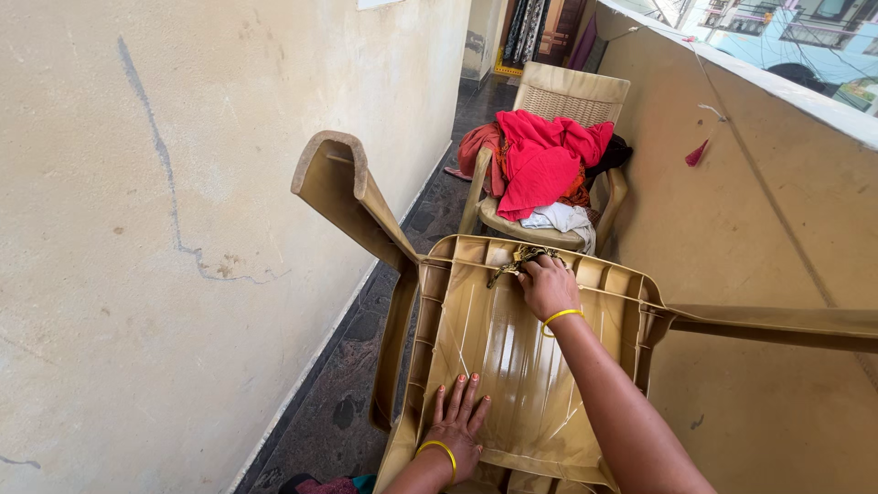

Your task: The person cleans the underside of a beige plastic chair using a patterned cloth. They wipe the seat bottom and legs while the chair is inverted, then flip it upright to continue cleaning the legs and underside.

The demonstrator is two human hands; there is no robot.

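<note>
Chair [512,357]: upturned, tan plastic, seat underside facing us.
L hand [455,425]: open, flat on underside.
R hand [547,285]: closed, we see it gripping cord [521,256] at rim.

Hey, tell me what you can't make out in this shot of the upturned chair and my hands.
- Head view: what the right hand grips at the overturned chair edge, a dark tangled bit, too small to identify.
- Chair's near end: cut off by the bottom edge.
- Second chair seat: hidden under the red clothes.
- Left hand palm: pressed flat, underside unseen.
</note>
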